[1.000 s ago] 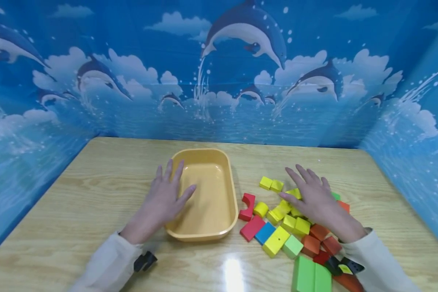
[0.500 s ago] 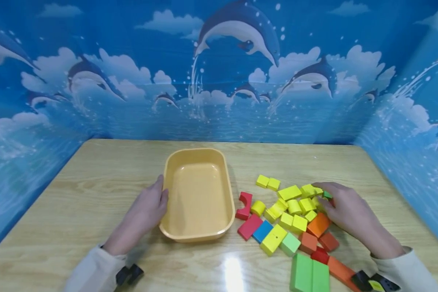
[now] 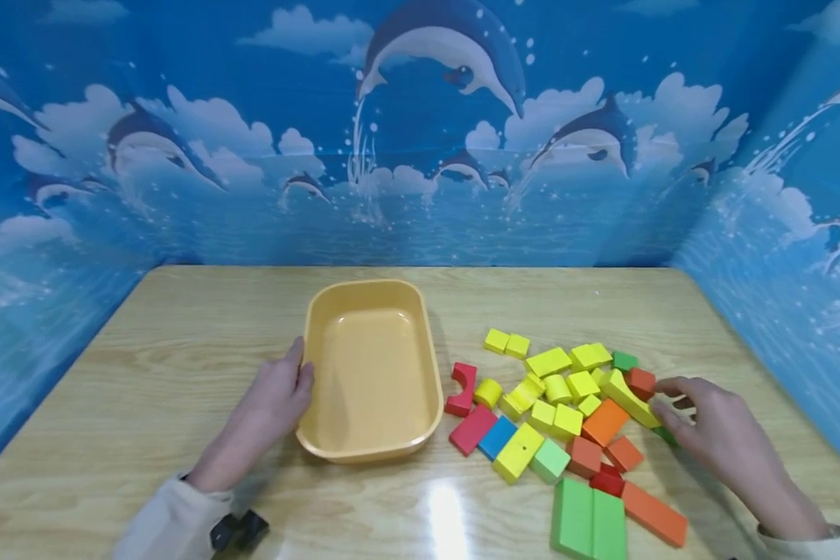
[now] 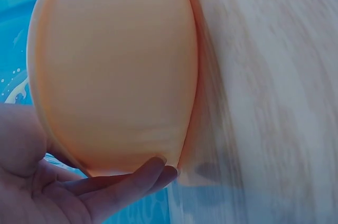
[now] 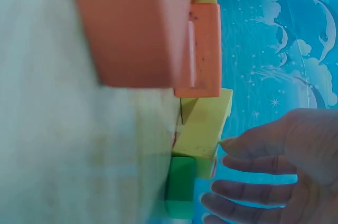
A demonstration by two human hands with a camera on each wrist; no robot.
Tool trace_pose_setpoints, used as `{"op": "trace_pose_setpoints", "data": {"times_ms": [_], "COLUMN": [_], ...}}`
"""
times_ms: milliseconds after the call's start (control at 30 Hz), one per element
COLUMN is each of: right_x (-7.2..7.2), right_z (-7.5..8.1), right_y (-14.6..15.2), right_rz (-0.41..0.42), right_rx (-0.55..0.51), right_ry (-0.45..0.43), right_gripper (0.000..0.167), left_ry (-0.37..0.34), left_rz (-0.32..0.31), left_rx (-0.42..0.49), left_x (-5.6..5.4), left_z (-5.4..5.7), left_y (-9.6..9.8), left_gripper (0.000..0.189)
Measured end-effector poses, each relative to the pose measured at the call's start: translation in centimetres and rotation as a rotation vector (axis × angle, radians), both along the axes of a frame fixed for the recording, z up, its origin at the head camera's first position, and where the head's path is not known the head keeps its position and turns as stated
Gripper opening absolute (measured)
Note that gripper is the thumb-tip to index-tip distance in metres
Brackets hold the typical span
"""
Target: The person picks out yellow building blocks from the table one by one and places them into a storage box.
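Observation:
My left hand [image 3: 275, 397] holds the left side of an orange-yellow plastic tub [image 3: 430, 373]. In the left wrist view, its fingers [image 4: 134, 182] lie along the tub's outer wall [image 4: 121, 76], with the thumb side by the rim. The tub holds nothing. My right hand [image 3: 728, 443] is at the right edge of a spread of toy blocks, fingers loosely bent and apart. Closest to its fingertips are a red block [image 3: 640, 383] and a curved yellow block [image 3: 628, 400]. The right wrist view has the fingers beside the yellow block [image 5: 206, 129], above a green block [image 5: 180, 187].
Several yellow blocks [image 3: 548, 362] lie between tub and right hand. Nearer the front are a blue block [image 3: 497, 438], two long green blocks [image 3: 572, 517] and a long orange block [image 3: 654, 513]. A dolphin-print cloth [image 3: 392, 210] walls the table [image 3: 217, 311].
My left hand has moved from over the tub to its left side and taken hold there. My right hand has moved right and toward me, from above the yellow blocks to the pile's right edge.

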State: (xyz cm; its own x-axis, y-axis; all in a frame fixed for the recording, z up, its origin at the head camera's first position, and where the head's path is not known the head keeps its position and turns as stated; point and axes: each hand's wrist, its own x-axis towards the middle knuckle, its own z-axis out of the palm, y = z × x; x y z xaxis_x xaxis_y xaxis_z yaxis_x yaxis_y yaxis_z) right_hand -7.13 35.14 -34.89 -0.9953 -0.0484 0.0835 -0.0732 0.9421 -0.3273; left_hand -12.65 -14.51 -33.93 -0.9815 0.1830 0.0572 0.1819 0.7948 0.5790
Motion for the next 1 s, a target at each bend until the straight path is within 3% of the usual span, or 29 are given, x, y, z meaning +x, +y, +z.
{"op": "trace_pose_setpoints", "data": {"times_ms": [167,500,767,1000], "right_x": [0.1,-0.1,0.0,0.2], "right_z": [-0.7,-1.5,-1.3,-1.1], "right_y": [-0.2,-0.5,-0.8,-1.0], "right_rz": [-0.005,0.003,0.001,0.008], "right_rx": [-0.032,0.028,0.046,0.059], "right_ry": [0.026,-0.022,0.066,0.107], "right_gripper": [0.02,0.027,0.025,0.027], "left_ry": [-0.032,-0.021,-0.043,-0.045], "left_rz": [0.006,0.005,0.005,-0.001], "left_rx": [0.002,0.003,0.047,0.057], "left_x": [0.1,0.0,-0.2,0.0], "left_z": [-0.1,0.0,0.3,0.4], "left_y": [-0.2,-0.3,-0.4,-0.6], "left_gripper": [0.054,0.049,0.04,0.045]}}
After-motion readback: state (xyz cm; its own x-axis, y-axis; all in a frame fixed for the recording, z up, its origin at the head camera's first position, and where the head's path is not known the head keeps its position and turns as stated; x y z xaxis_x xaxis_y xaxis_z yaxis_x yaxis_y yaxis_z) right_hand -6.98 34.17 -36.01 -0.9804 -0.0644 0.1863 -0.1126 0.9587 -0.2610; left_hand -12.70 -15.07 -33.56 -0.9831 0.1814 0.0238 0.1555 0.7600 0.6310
